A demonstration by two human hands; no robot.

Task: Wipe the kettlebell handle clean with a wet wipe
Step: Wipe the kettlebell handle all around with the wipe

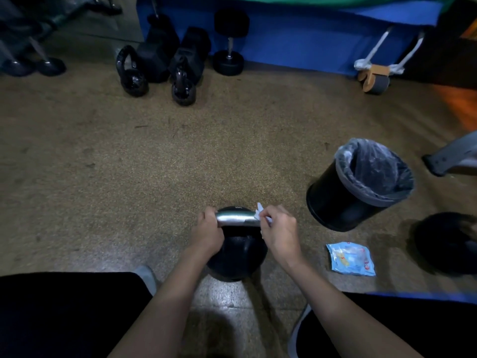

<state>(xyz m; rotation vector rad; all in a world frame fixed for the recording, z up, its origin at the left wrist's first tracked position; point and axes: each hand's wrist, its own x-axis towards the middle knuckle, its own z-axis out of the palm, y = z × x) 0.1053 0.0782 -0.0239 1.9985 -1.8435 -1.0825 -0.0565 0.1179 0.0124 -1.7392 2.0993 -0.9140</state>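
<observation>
The kettlebell (236,257) stands on the floor right between our knees, its steel handle (238,219) lying crosswise under our hands. Our left hand (207,232) is curled around the handle's left end, which we judge keeps the weight from rocking or turning while we rub. Our right hand (280,228) wraps the right end with the wet wipe (259,211) pinched under the fingers, white corners sticking out above the knuckles. The bare middle of the handle shines, so the wipe probably has that stretch yet to cover.

Just to our right lies the blue pack of wipes (351,258), flat on the ground, and beyond it a black bin (343,200) with a plastic liner, both close enough to reach, handy for throwing the wipe away.

The floor (180,164) is speckled brown and looks like rubber matting. Farther off, two more kettlebells (131,73) and a dumbbell (229,42) sit against a blue mat (296,40), with a roller wheel (374,78) off to the right. The light is dim.
</observation>
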